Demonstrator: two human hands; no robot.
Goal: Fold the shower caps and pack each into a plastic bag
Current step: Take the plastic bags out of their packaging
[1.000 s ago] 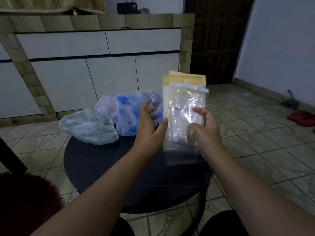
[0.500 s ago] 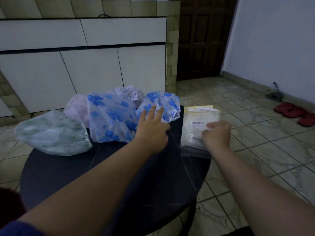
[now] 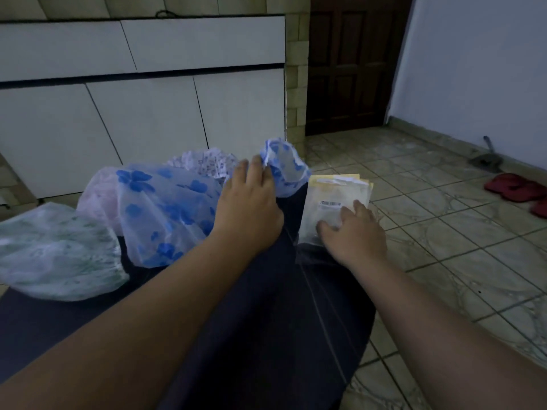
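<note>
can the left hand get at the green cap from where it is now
Probably yes: the left hand sits on a blue cap, and the green cap lies uncovered at the table's left edge, nothing atop it.

blue-flowered shower cap (image 3: 165,214), green-patterned cap (image 3: 56,250), dark table (image 3: 266,335)

dark round table (image 3: 266,335) | white cabinets (image 3: 148,113) behind | dark wooden door (image 3: 349,69) | red slippers (image 3: 515,187) and dustpan (image 3: 485,158) on tiled floor (image 3: 444,232)
</note>
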